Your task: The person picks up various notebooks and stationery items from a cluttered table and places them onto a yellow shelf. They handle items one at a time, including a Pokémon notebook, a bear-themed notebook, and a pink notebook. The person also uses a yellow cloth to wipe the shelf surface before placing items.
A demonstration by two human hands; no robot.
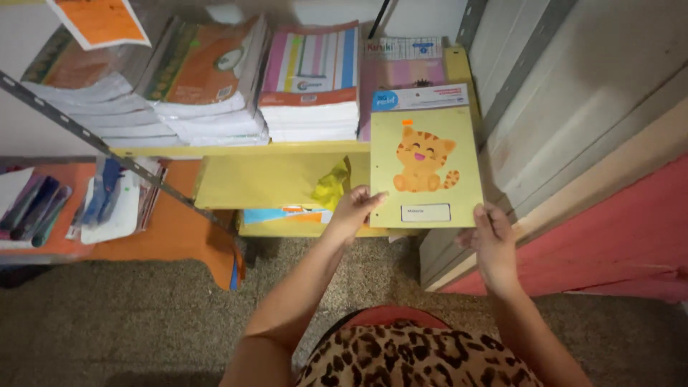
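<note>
A yellow notebook pack [426, 161] with an orange cartoon cat on its cover is held upright in front of the yellow shelf [236, 150], at that shelf's right end. It is gripped at its lower left edge by the left hand [353, 209] and at its lower right corner by the right hand [493, 240], the fingers of both closed on it. A blue and white header card runs across the pack's top, and a small white blank label box sits under the cat.

Since the pack is pinched only along its bottom edge, it could tip forward or slip out if either grip were loosened, and its top could be caught on the shelf edge.

On the shelf, just left of the pack, a stack of striped exercise books [310, 82] is seen, then stacks with orange and green covers [204, 79] further left. Behind the pack a pink package [393, 72] stands. Below the shelf, crumpled yellow paper [331, 185] lies. Far left, an orange sign [100, 20] hangs above an orange counter [172, 233].
</note>
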